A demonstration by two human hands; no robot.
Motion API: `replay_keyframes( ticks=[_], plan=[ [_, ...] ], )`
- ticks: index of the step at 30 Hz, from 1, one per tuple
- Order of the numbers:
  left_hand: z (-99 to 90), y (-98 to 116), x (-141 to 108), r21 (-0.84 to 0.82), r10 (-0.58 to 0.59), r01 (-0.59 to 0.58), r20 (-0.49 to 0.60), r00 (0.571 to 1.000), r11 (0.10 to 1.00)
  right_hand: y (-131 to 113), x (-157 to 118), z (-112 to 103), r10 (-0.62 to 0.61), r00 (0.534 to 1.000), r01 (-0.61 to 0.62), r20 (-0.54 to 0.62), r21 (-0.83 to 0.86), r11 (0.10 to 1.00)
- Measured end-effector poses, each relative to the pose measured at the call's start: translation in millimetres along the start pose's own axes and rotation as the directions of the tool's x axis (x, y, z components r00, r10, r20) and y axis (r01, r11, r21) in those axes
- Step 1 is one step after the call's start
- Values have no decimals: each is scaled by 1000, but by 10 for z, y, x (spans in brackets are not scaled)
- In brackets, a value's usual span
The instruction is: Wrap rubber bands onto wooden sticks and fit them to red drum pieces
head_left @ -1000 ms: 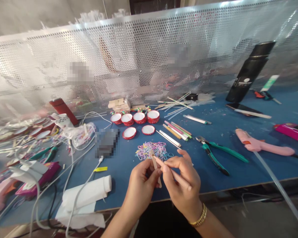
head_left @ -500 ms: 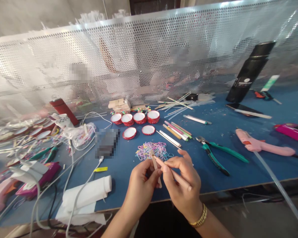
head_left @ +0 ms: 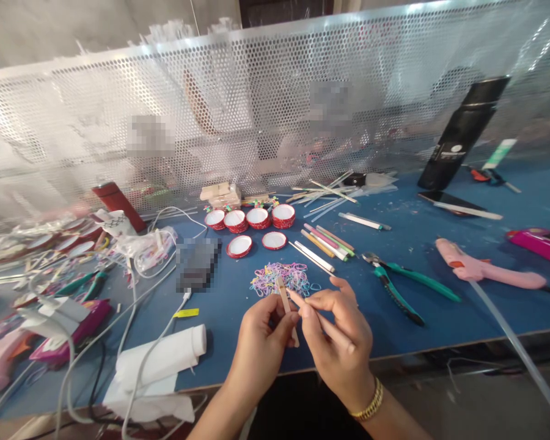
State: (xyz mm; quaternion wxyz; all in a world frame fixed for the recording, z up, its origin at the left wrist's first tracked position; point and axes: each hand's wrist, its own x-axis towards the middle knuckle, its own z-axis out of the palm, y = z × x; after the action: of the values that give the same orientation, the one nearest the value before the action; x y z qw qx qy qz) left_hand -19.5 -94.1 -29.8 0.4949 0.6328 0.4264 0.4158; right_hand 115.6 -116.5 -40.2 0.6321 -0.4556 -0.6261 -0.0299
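Observation:
Between the thumb and fingers of my left hand (head_left: 264, 333) is a flat wooden craft stick (head_left: 285, 300), tilted upright, with a small dark mark near its top. My right hand (head_left: 339, 339) grips a peach-coloured marker pen (head_left: 332, 330) like a pencil. The marker's tip is just right of the stick's upper part; whether they touch I cannot tell. Just behind my hands lies a pile of small pastel rubber bands (head_left: 275, 276). Several markers (head_left: 327, 241) in different colours lie beyond it to the right.
Red-rimmed white discs (head_left: 257, 217) are stacked behind the pile. Green-handled pliers (head_left: 396, 287) and a pink glue gun (head_left: 486, 269) lie to the right, near a black bottle (head_left: 462, 134). White cables (head_left: 135, 318), a paper roll (head_left: 165, 354) and a phone (head_left: 198, 264) occupy the left. A perforated metal screen (head_left: 275, 110) stands behind.
The marker's tip has drawn slightly to the right, away from the wooden stick. My left hand and the stick have hardly moved.

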Motion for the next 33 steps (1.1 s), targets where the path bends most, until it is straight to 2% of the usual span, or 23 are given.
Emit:
replay_keyframes(
  ticks=[4,10,19,27,33],
  plan=[
    [1,-19,-9,6,-2,2,-5,1000,1000,0,2,2,-2,1000,2,-9,12,1000],
    [3,-8,-5,1,19,-19,-6,1000,1000,0,-2,5,-15,999,14,40,29,999],
    [0,-3,4,4,2,-2,-3,1000,1000,-4,4,-2,-6,1000,6,-12,13,1000],
    [6,44,-7,24,20,-20,-8,1000,1000,-6,-1,9,-12,999,10,44,32,999],
    [3,1,-4,2,-2,2,-19,1000,1000,-1,1,10,5,1000,-5,2,13,1000]
  ],
)
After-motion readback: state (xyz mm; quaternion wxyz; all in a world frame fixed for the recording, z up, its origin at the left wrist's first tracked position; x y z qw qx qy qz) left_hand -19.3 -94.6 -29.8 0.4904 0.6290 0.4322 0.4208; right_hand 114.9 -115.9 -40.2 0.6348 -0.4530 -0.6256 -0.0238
